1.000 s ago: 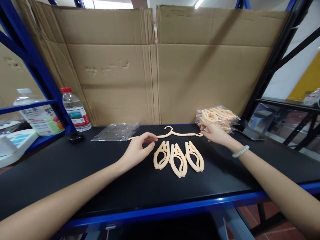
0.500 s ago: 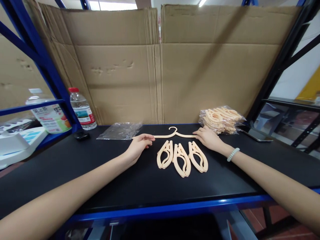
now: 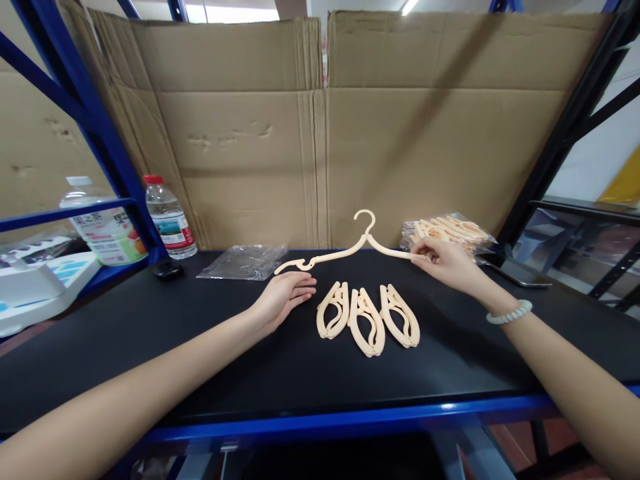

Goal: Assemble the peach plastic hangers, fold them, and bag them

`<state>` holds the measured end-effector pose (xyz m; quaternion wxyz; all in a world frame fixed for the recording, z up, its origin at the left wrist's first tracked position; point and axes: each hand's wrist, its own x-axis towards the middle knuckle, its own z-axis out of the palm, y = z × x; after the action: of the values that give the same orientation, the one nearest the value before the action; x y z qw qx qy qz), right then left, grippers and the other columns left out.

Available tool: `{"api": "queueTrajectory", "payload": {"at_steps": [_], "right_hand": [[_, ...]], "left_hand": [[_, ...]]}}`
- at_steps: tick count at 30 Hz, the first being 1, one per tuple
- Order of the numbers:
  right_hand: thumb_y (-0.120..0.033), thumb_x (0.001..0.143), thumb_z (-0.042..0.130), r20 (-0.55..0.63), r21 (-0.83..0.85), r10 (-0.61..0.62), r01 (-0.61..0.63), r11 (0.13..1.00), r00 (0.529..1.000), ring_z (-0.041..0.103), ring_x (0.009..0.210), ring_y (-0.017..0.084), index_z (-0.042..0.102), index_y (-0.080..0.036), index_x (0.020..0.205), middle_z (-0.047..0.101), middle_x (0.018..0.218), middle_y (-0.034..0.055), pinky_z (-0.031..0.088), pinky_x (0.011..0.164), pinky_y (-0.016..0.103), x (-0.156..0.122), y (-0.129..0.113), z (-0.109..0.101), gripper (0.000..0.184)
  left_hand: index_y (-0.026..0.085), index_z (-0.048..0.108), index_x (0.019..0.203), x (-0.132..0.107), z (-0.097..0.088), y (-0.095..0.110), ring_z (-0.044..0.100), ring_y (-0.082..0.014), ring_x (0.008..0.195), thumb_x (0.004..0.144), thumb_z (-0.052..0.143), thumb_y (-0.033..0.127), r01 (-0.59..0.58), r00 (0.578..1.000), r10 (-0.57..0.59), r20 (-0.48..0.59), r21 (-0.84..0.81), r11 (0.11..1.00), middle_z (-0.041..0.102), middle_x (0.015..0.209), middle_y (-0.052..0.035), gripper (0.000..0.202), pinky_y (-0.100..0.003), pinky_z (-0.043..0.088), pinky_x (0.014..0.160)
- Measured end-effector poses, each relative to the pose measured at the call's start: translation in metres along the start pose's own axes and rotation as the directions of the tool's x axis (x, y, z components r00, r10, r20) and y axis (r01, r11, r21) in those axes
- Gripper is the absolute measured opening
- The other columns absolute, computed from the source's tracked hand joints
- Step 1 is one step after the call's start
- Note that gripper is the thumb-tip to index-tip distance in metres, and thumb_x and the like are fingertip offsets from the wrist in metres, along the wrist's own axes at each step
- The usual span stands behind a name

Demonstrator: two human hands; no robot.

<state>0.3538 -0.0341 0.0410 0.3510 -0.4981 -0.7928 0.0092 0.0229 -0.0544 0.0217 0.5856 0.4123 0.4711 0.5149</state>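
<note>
An unfolded peach plastic hanger (image 3: 350, 248) is raised off the black tabletop (image 3: 250, 360), hook upward. My right hand (image 3: 445, 263) pinches its right arm end. My left hand (image 3: 285, 297) lies palm down under the hanger's left end, fingers stretched out, holding nothing. Three folded peach hangers (image 3: 367, 318) lie side by side just in front of both hands. A clear bag of folded hangers (image 3: 450, 233) sits behind my right hand.
An empty clear plastic bag (image 3: 245, 261) lies behind my left hand. A water bottle (image 3: 169, 217), a small black object (image 3: 167, 269) and a labelled jug (image 3: 105, 230) stand at the left by the blue rack post. Cardboard sheets (image 3: 320, 133) wall the back. A dark flat device (image 3: 520, 275) lies at right.
My right hand has lifted the unfolded hanger off the table, hook now upright. My left hand has let go of its left end and rests flat below it.
</note>
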Motion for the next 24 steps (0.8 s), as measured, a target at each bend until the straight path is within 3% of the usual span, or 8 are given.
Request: {"api": "queueTrajectory", "payload": {"at_steps": [5, 8, 12, 15, 20, 24], "right_hand": [[-0.035, 0.081, 0.054, 0.003, 0.065, -0.017, 0.016, 0.998, 1.000, 0.056, 0.068, 0.018, 0.060, -0.018, 0.085, 0.063, 0.078, 0.0053, 0.044, 0.063, 0.031, 0.000, -0.006, -0.004, 0.018], [-0.032, 0.083, 0.054, 0.034, 0.054, -0.064, 0.062, 0.997, 0.997, 0.057, 0.073, 0.018, 0.062, -0.019, 0.087, 0.065, 0.082, 0.0055, 0.045, 0.068, 0.033, -0.002, -0.011, 0.000, 0.016], [-0.030, 0.085, 0.051, 0.114, 0.075, -0.086, 0.077, 0.994, 0.990, 0.056, 0.070, 0.018, 0.063, -0.018, 0.092, 0.065, 0.082, 0.0052, 0.044, 0.065, 0.032, -0.006, -0.021, 0.009, 0.018], [-0.030, 0.087, 0.049, 0.162, 0.065, -0.083, 0.074, 0.995, 0.983, 0.056, 0.070, 0.018, 0.064, -0.019, 0.094, 0.066, 0.083, 0.0057, 0.043, 0.063, 0.032, -0.009, -0.028, 0.012, 0.020], [-0.025, 0.087, 0.050, 0.158, 0.054, -0.186, 0.179, 0.982, 0.970, 0.057, 0.076, 0.019, 0.064, -0.019, 0.099, 0.065, 0.089, 0.0063, 0.045, 0.068, 0.033, -0.009, -0.027, 0.014, 0.019], [-0.021, 0.088, 0.050, 0.130, -0.103, -0.294, 0.308, 0.946, 0.947, 0.055, 0.083, 0.023, 0.067, -0.019, 0.096, 0.065, 0.085, 0.0080, 0.045, 0.075, 0.038, -0.008, -0.022, 0.015, 0.019]], "left_hand": [[0.014, 0.053, 0.091, -0.009, 0.007, 0.000, 0.067, -0.0174, 0.077, 0.087, 0.056, 0.029, -0.093, 0.995, 0.093, -0.034, -0.004, 0.996, 0.063, 0.108, -0.0135, 0.016, -0.032, 0.054, 0.077], [0.016, 0.051, 0.100, -0.013, 0.010, 0.001, 0.065, -0.0140, 0.074, 0.088, 0.054, 0.034, -0.189, 0.981, 0.193, -0.036, 0.088, 0.978, 0.060, 0.112, -0.0107, 0.021, -0.028, 0.053, 0.069], [0.019, 0.053, 0.117, -0.015, 0.008, -0.002, 0.062, -0.0141, 0.075, 0.077, 0.065, 0.030, -0.360, 0.933, 0.327, 0.152, 0.359, 0.861, 0.062, 0.107, -0.0065, 0.043, -0.024, 0.049, 0.060], [0.018, 0.059, 0.114, -0.016, 0.006, -0.004, 0.061, -0.0151, 0.078, 0.076, 0.064, 0.029, -0.450, 0.891, 0.355, 0.284, 0.435, 0.780, 0.065, 0.097, -0.0050, 0.040, -0.025, 0.048, 0.066], [0.015, 0.061, 0.104, -0.015, 0.005, -0.002, 0.058, -0.0121, 0.069, 0.074, 0.066, 0.028, -0.433, 0.901, 0.407, 0.148, 0.335, 0.836, 0.067, 0.087, -0.0040, 0.033, -0.025, 0.047, 0.065], [0.012, 0.060, 0.099, -0.014, 0.007, -0.001, 0.057, -0.0106, 0.066, 0.067, 0.073, 0.027, -0.394, 0.917, 0.399, 0.017, 0.210, 0.895, 0.066, 0.080, -0.0027, 0.038, -0.024, 0.047, 0.065]]}}
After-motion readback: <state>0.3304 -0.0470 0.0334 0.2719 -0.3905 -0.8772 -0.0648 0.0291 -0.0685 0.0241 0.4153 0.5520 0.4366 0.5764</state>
